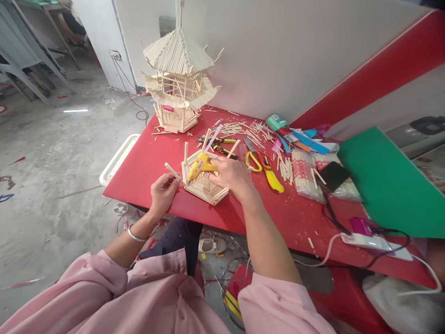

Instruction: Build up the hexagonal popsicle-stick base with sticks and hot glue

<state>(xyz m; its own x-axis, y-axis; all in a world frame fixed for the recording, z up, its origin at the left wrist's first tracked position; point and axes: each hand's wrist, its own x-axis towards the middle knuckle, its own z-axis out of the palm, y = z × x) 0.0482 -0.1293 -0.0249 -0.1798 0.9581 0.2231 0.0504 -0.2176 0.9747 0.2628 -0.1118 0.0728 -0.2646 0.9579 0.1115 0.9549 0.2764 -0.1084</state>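
Observation:
My right hand (pixel 232 175) is closed around a yellow hot glue gun (pixel 200 167), with a clear glue stick (pixel 214 137) jutting from its back. The gun is over the left part of a hexagonal base of wooden sticks (pixel 205 194), and its nozzle is near the base's left corner. Short upright posts rise from several of the base's corners. My left hand (pixel 163 194) pinches a short wooden stick (pixel 173 170) at that left corner; it leans outward. Whether the stick touches the base I cannot tell.
A tiered stick pagoda (pixel 181 88) stands at the back left of the red table (pixel 139 162). Pliers (pixel 224 149), scissors (pixel 255 160), a yellow-handled cutter (pixel 273 178) and loose sticks (pixel 236 130) lie behind and right. Further right are bagged sticks (pixel 306 174), a green board (pixel 389 185) and a power strip (pixel 375 243).

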